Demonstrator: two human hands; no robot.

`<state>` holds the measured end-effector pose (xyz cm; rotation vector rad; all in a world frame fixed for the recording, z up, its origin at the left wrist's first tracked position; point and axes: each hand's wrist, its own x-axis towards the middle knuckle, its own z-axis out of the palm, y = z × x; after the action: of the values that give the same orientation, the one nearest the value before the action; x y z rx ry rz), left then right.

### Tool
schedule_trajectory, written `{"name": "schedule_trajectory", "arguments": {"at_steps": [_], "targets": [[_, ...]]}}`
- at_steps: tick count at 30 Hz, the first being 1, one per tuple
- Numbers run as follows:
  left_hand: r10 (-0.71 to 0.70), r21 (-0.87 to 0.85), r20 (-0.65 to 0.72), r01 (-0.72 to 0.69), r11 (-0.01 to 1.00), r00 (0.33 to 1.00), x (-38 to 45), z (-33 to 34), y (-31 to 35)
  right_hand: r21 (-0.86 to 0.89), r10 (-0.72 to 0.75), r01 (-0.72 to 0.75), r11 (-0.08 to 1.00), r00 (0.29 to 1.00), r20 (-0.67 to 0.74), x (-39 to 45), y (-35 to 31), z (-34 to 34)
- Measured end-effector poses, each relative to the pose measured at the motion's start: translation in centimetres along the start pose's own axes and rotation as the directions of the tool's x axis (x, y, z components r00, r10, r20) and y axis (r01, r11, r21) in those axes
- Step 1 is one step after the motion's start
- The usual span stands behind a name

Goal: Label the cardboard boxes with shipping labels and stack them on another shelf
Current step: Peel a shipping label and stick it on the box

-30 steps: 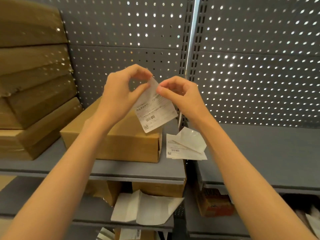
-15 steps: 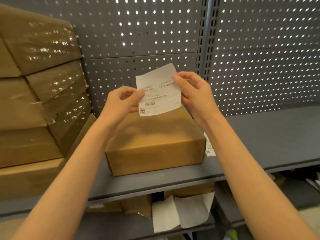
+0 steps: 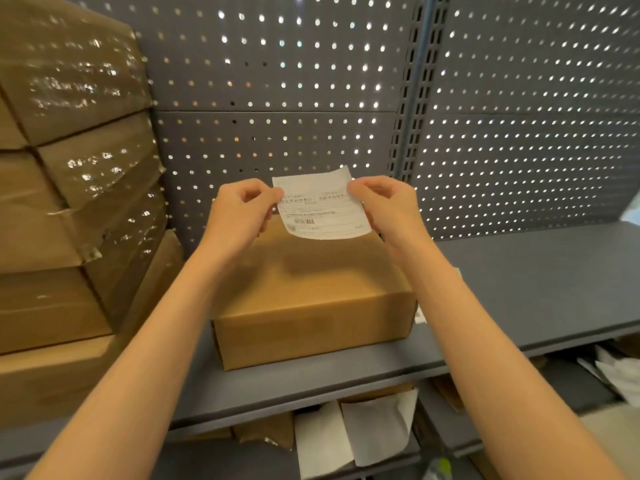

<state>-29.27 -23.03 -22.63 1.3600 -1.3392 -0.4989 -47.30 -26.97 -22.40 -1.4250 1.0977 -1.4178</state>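
Observation:
A white shipping label [image 3: 320, 209] with printed text and a barcode hangs in the air above the far edge of a plain cardboard box [image 3: 311, 299]. My left hand [image 3: 239, 216] pinches the label's left edge and my right hand [image 3: 388, 213] pinches its right edge. The box lies flat on the grey shelf [image 3: 519, 289], its top bare. A strip of another label [image 3: 419, 315] peeks out at the box's right side.
A stack of taped cardboard boxes [image 3: 69, 188] fills the shelf's left end. Grey pegboard [image 3: 277, 81] backs the shelf. On the lower shelf lie white backing papers [image 3: 356, 434] and more cardboard; more papers [image 3: 620, 372] sit at lower right.
The label went from being peeled at its corner to being held flat by both edges. It has since come down closer to the box top, and the view has swung left.

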Motion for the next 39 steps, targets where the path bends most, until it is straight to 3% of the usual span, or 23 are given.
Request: {"name": "schedule_trajectory", "arguments": {"at_steps": [4, 10, 26, 39], "targets": [[-0.021, 0.167, 0.028, 0.016, 0.986, 0.999, 0.9, 0.0, -0.8, -0.262, -0.013, 0.000, 0.965, 0.999, -0.050, 1.0, 0.7, 0.6], [-0.184, 0.333, 0.094, 0.143, 0.932, 0.978, 2.3, -0.2, -2.0, -0.527, 0.052, -0.055, 0.848, 0.998, -0.020, 1.6, 0.4, 1.7], [-0.338, 0.435, 0.249, 0.207, 0.876, 0.908, 2.6, -0.6, -3.4, -0.640, 0.275, -0.176, 0.748, 0.960, 0.057, 3.1, 2.1, 2.5], [-0.448, 0.558, 0.272, 0.240, 0.795, 0.852, 2.7, -0.1, -4.0, -0.734, 0.323, -0.144, 0.664, 0.940, 0.108, 3.4, 2.8, 2.7]]}}
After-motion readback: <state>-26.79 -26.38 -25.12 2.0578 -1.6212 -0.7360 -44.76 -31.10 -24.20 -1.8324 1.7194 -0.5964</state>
